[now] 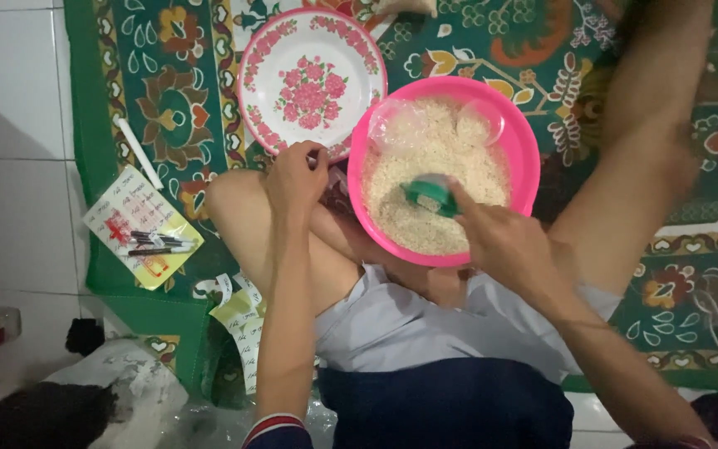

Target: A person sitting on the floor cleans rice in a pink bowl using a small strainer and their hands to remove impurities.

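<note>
A pink plastic basin full of white rice rests between my legs. My right hand holds a small green scoop dipped into the rice. A clear plastic bag with some rice lies on the rice at the far side of the basin. My left hand is closed on a piece of clear plastic just left of the basin's rim. A white plate with pink flowers lies beyond my left hand on the mat.
A green patterned mat covers the floor, with white tiles to its left. A yellow printed sheet with pens on it lies at left, a white stick beside it. Paper strips lie near my left knee.
</note>
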